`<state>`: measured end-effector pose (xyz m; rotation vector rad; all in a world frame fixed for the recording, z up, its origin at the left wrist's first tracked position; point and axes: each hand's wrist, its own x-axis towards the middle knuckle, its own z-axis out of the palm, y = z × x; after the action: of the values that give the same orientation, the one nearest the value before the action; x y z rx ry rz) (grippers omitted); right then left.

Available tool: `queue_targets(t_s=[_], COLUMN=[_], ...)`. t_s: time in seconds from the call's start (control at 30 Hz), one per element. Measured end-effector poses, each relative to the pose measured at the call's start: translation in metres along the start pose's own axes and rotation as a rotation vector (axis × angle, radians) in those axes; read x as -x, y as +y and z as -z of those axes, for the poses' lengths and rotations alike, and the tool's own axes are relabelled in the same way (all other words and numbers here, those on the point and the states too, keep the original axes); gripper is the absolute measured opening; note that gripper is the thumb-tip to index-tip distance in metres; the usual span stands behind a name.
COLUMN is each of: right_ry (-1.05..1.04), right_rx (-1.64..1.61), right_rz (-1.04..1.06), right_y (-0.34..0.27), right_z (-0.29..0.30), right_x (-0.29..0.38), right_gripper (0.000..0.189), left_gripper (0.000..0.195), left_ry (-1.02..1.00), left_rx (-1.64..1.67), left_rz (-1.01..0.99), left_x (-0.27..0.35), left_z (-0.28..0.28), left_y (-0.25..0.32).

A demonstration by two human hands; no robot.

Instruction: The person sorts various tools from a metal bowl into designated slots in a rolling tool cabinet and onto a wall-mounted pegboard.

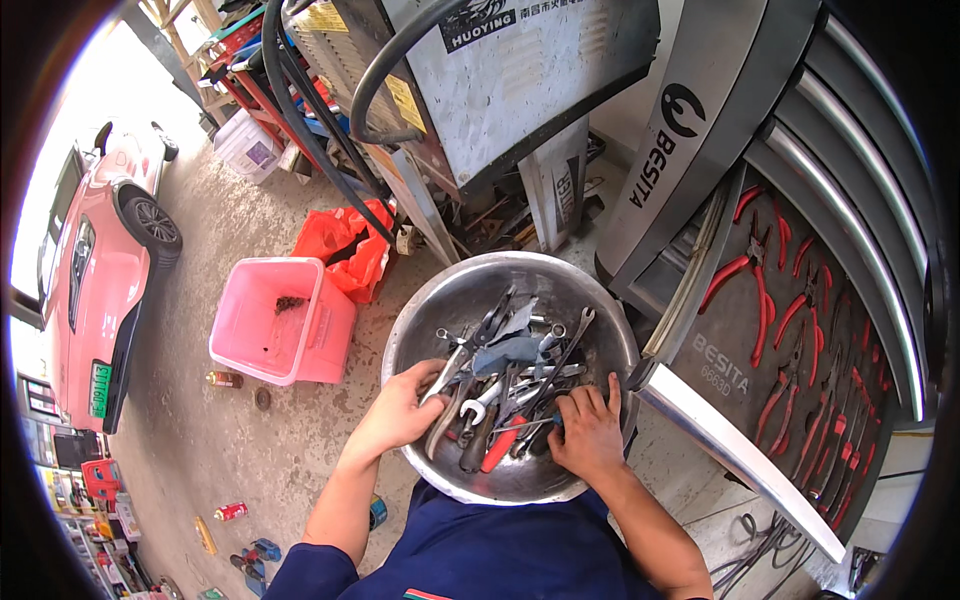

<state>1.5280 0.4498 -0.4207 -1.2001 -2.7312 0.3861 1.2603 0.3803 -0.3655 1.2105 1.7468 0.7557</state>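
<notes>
A round steel bowl [517, 487] heaped with loose hand tools is in front of my body. At its left side my left hand [401, 409] grips the handles of a pair of locking pliers [456, 362], whose dark jaws point away from me. Inside the right side, my right hand [592, 435] has its fingers around a blue-handled screwdriver [557, 420], mostly hidden, its thin shaft pointing left. Between the hands lie a red-handled tool [502, 446], an open-end wrench [474, 409] and a combination wrench [574, 341]. A grey-blue rag [508, 354] covers part of the pile.
Right of the bowl, an open tool-cabinet drawer [724, 375] holds several red-handled pliers [757, 262]; its white front edge [742, 457] juts close. A pink bin [330, 337] and red plastic bag [367, 262] stand left. Ahead is a machine [517, 90] with hoses; a car [105, 277] is farther left.
</notes>
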Motion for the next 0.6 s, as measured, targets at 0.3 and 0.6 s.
queue_targets(t_s=[0.3, 0.6], right_ry=[0.117, 0.076], right_rx=[-0.057, -0.019], right_rz=[-0.016, -0.015], right_y=[-0.001, 0.000], right_z=[0.000, -0.006], right_x=[-0.008, -0.005], right_gripper=[0.042, 0.054], left_gripper=[0.038, 0.026], left_ry=[-0.114, 0.094], left_rx=[0.546, 0.349], left_rz=[0.027, -0.043], left_x=[0.010, 0.010], left_z=[0.006, 0.000], left_y=[-0.009, 0.003])
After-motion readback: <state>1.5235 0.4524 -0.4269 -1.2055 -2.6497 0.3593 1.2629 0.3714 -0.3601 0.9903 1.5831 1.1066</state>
